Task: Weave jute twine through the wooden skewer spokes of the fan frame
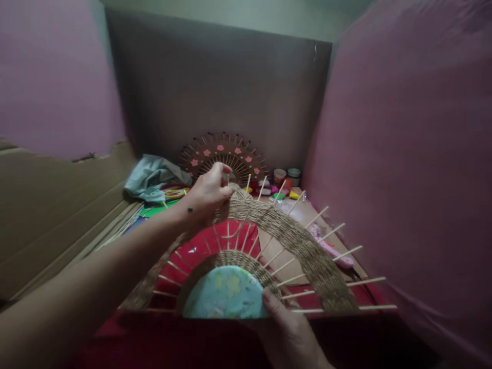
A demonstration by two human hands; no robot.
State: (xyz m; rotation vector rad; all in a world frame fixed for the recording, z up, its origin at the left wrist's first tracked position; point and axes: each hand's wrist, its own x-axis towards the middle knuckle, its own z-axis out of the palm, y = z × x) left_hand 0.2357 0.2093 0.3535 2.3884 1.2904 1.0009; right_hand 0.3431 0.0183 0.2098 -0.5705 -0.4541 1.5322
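Your right hand (290, 325) grasps the woven fan (277, 220) right in front of you, thumb against its blue half-disc (226, 294), other fingers reaching behind. Your left hand (211, 188) is at the fan's top, near a bundle of cord (241, 192), thumb and forefinger bent, slightly parted; whether they pinch anything, I cannot tell.

Here's the half-round fan (246, 259), spread wide across lower center, flat edge down! Pale blue, flower-patterned half-disc (225, 296) at its base, narrow woven band hugging it, thin sticks (284, 265) radiating through a broad tan arch, tips bare. Tangled tan cord (241, 193) shows above the crest, mid-frame.
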